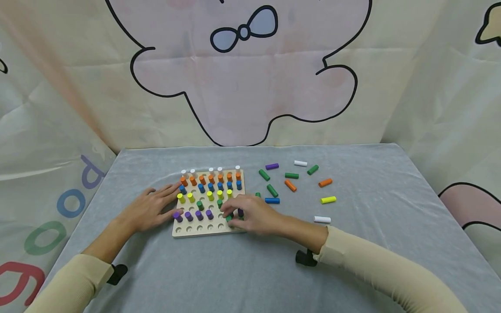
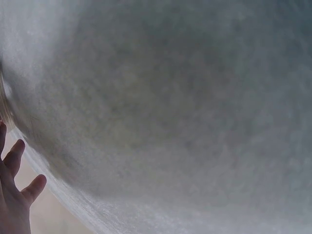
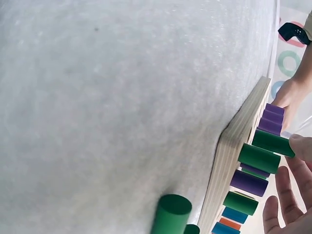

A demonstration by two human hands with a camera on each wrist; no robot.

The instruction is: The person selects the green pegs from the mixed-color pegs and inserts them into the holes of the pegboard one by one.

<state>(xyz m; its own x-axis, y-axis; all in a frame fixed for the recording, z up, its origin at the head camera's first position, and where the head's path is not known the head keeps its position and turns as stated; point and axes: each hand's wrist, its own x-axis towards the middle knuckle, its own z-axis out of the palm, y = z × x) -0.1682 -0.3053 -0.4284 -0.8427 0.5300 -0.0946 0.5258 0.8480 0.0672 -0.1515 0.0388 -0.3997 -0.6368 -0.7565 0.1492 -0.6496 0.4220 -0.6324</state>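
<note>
Pinching 1 green peg [image 3: 270, 141], the right hand [image 1: 253, 214] holds its axis upright.

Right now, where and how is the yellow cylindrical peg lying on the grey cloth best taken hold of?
Probably at mid-length, pinched from above across the near and far sides of the yellow cylindrical peg: it lies on the grey cloth, lengthwise roughly left to right, with nothing else touching it. The right hand is nearer.

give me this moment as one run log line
right hand: pinches green peg over pegboard | left hand: rests at pegboard's left edge | loose pegs: on grey cloth, right of pegboard
</note>
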